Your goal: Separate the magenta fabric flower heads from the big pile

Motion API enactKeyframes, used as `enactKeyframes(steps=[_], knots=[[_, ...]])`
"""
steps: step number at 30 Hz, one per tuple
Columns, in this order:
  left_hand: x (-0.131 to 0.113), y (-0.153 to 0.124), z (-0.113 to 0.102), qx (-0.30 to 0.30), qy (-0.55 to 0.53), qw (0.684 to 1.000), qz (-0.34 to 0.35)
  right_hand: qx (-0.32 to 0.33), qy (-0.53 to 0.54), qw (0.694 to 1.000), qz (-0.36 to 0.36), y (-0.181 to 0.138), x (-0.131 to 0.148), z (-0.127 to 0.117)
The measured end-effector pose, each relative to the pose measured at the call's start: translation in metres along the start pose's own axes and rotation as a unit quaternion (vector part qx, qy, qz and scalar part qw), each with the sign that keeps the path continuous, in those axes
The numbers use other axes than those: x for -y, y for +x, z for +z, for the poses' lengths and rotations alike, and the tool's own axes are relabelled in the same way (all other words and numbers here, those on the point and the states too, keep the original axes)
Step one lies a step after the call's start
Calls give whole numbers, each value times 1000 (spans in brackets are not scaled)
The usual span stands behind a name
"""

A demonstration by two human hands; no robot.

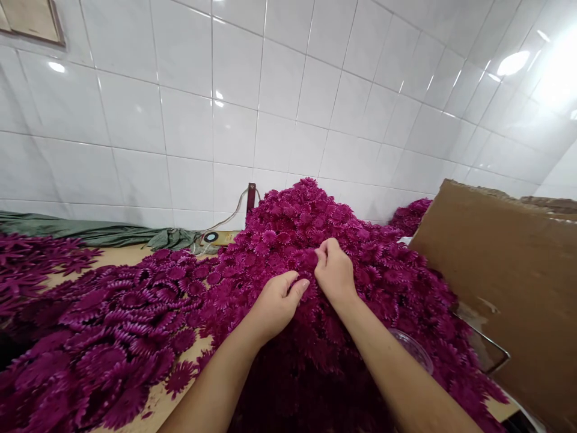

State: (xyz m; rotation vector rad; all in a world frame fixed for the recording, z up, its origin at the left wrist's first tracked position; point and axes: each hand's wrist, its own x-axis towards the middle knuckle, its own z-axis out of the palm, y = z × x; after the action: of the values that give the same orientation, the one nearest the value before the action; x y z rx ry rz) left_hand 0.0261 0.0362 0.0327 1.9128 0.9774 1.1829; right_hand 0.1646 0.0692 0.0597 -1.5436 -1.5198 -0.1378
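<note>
Numerous magenta fringed artificial flowers (306, 210) heaped before the tiled wall (234, 132), probably light, soft and easily creased, best taken at the centre, not the fringe, with one apparently pinched in the right hand (336, 273) and contents impossible to tell in the curled left hand (278, 300).

Left hand (276, 304), right hand (336, 272) before magenta flower heap (295, 219); cardboard (509, 276) beside.
</note>
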Motion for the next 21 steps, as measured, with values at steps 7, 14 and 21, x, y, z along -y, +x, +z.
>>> enactKeyframes(steps=[7,14,21], knots=[[-2,2,-8,-30,-132,990,-45,-10,-4,1000,1,19,-25,-20],[6,4,0,-59,-141,984,-94,209,213,954,-28,-38,15,-29],[11,3,7,-67,-109,985,-117,246,312,917,33,-50,19,-15]])
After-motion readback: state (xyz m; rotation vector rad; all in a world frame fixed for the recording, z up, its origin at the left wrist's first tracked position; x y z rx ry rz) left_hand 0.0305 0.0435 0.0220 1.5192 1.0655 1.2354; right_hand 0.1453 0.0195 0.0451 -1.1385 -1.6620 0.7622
